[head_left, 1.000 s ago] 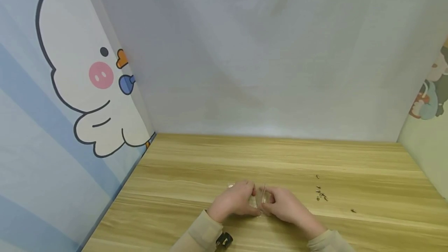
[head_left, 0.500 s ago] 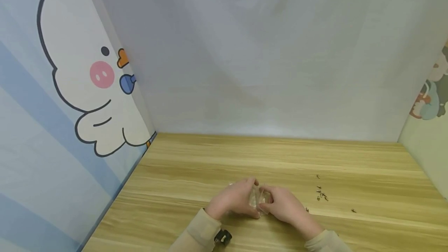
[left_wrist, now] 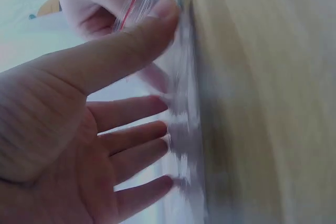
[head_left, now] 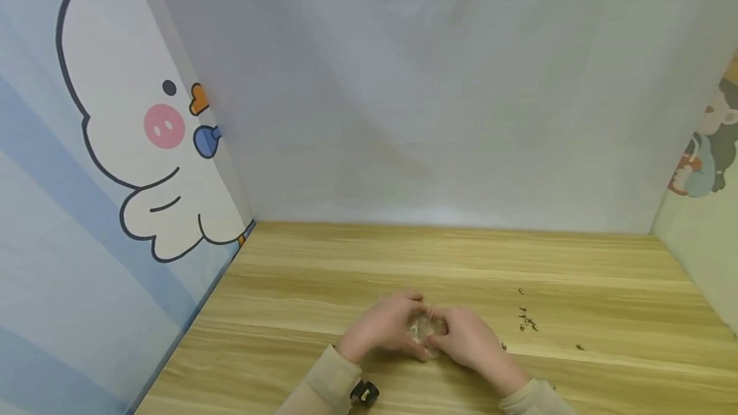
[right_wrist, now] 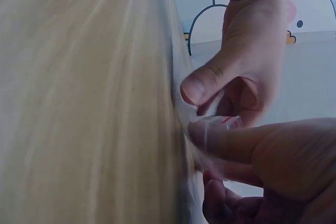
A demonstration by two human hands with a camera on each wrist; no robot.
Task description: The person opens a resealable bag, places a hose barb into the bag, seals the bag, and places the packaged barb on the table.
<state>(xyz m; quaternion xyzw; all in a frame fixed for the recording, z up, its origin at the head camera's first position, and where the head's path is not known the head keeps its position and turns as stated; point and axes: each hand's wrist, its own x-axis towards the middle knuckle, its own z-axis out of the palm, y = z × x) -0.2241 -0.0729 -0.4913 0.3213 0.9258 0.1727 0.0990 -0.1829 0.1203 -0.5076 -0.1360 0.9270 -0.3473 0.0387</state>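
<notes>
A small clear zip bag with a red line (left_wrist: 137, 4) lies between my two hands, low in the middle of the head view. My right hand (head_left: 466, 337) pinches the bag's right side between thumb and fingers. Around its left side curves my left hand (head_left: 385, 326), thumb toward me. In the left wrist view that hand's fingers (left_wrist: 134, 156) are spread and fairly straight, their tips down at the tabletop. Seen from the right wrist, the bag (right_wrist: 227, 121) is partly hidden by the thumb. What the bag contains cannot be made out.
Several tiny metal pieces (head_left: 527, 322) lie scattered on the wooden table (head_left: 323, 261) to the right, with a lone one (head_left: 580, 346) farther out. A black device (head_left: 364, 394) sits by my left wrist. Pale curtains with cartoon prints (head_left: 164, 127) enclose the table.
The bag has gone from standing edge-up between the hands to lying flatter and more spread. My left fingers have shifted slightly up around it; my right hand keeps its pinch.
</notes>
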